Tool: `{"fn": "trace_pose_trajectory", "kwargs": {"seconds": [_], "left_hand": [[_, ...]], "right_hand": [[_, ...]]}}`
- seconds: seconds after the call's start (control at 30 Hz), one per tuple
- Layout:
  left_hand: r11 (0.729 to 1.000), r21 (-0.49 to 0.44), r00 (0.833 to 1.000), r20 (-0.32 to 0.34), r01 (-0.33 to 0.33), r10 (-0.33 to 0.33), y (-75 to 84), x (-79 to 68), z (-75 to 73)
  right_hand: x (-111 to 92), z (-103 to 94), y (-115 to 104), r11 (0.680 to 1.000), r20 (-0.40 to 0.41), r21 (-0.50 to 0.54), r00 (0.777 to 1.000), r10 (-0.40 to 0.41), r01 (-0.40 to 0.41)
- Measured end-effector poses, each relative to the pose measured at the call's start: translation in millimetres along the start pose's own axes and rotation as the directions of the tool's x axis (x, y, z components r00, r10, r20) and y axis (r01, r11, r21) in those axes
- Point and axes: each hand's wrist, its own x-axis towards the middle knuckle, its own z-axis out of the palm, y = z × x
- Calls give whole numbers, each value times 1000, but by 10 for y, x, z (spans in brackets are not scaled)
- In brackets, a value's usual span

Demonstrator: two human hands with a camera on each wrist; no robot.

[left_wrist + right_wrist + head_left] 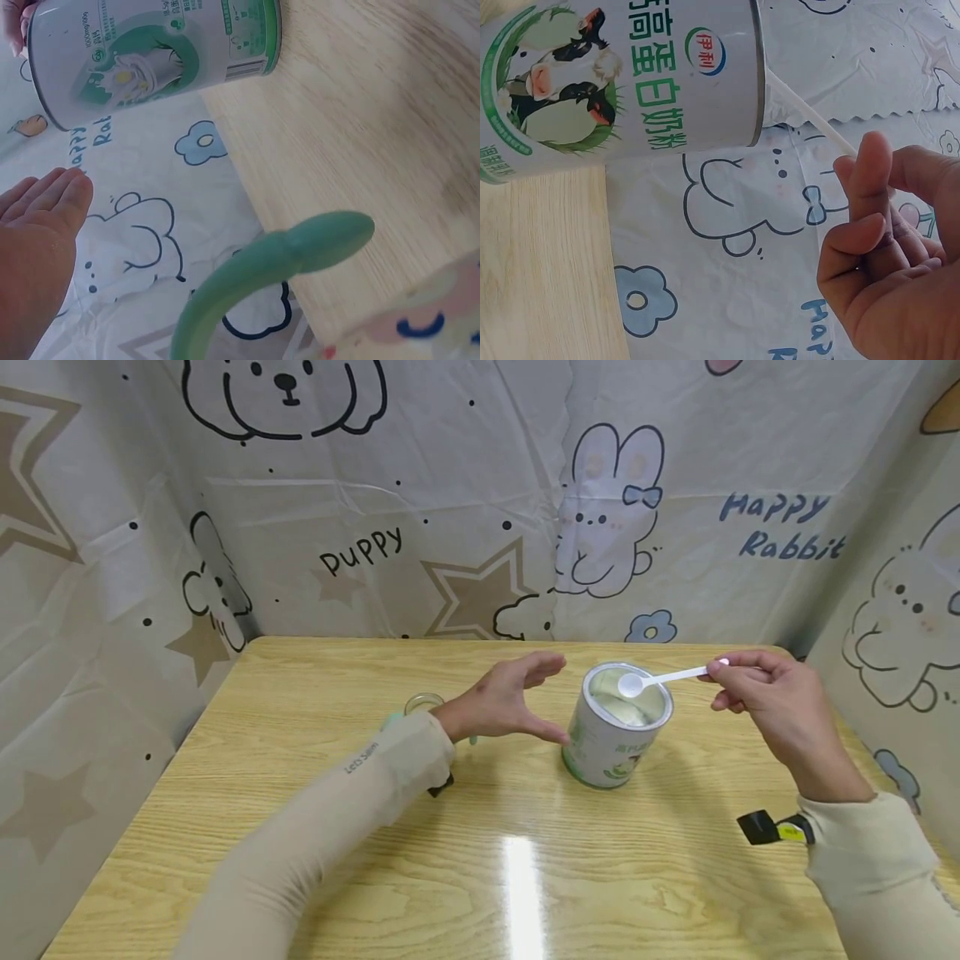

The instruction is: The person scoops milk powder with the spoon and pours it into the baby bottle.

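Observation:
An open milk powder can (611,752) stands on the table, white with green print and a cow picture on its label (562,82). Over its mouth my right hand (772,697) pinches the handle end of a small white scoop spoon (678,676); the bowl overlaps the pale powder (633,714) inside in the head view. My left hand (504,700) is at the can's left side, thumb and fingers spread apart, holding nothing. In the left wrist view the can (150,52) lies beyond the fingertips.
Behind my left forearm stands a container with a round rim (424,698), mostly hidden. A green curved piece with a rounded tip (330,240) shows close to the left wrist camera. The wooden table (637,877) meets a printed cloth backdrop (450,510) at the back.

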Motion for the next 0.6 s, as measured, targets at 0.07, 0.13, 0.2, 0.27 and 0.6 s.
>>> {"fn": "trace_pose_trajectory", "kwargs": {"seconds": [0.07,0.13,0.2,0.27,0.6], "left_hand": [[1000,2,1000,-5,-7,7,-7,18,23],[1000,-3,1000,-8,-15,15,-12,39,49],[1000,-11,1000,-12,-24,24,-14,60,79],[999,-21,999,-13,-29,29,-14,84,112],[998,-41,999,-6,-53,53,-21,198,259]], "right_hand": [[1,13,7,1000,-9,-25,1000,-9,9],[0,31,13,998,-16,-58,999,-28,27],[-2,50,23,995,-19,-91,999,-42,40],[-4,73,32,992,-19,-117,999,-49,46],[1,172,43,969,-11,-240,997,-71,66]]}}
